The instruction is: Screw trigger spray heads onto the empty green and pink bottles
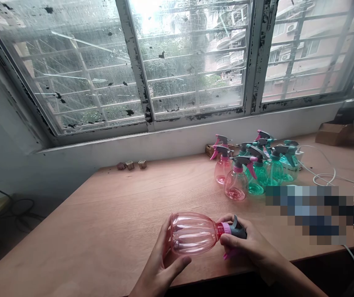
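A clear pink spray bottle (pixel 194 234) lies sideways in the air over the table's front edge, its base to the left and its dark grey spray head to the right. My right hand (pixel 248 241) is closed around the spray head and the pink collar. At the base, my left hand (pixel 164 260) supports the bottle with its fingers behind it, while the thumb stands away from the surface. The pink trigger shows partly below my right fingers. Farther back stands a group of spray bottles, among them a pink one (pixel 236 185) and a green one (pixel 256 179).
Small cube-shaped blocks (pixel 142 164) sit by the wall on the wooden table (pixel 109 222). White cables (pixel 325 177) and a cardboard box (pixel 333 134) are at the right. A blurred patch (pixel 310 214) covers something near the right front. Windows rise behind.
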Action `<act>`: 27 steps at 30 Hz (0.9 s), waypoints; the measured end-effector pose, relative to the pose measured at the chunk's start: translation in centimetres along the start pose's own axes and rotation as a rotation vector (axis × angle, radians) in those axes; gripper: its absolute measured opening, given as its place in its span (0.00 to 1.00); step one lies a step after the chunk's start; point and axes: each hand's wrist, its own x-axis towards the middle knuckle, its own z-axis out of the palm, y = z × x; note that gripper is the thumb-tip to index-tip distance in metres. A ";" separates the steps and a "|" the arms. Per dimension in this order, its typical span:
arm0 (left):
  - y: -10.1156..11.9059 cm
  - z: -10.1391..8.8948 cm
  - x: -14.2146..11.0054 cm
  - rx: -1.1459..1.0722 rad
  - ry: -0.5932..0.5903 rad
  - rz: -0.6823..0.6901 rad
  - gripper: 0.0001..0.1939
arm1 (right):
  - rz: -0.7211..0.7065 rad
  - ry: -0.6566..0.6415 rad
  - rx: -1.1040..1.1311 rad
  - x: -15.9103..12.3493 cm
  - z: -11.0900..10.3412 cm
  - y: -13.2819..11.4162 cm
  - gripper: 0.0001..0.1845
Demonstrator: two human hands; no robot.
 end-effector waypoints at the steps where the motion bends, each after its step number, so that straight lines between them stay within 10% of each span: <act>1: -0.1 0.0 0.1 -0.001 -0.002 -0.004 0.45 | 0.000 0.001 -0.002 0.0 0.0 0.0 0.25; 27: -0.8 -1.2 0.2 0.097 0.015 0.012 0.44 | 0.000 -0.016 -0.042 -0.2 0.0 -0.2 0.24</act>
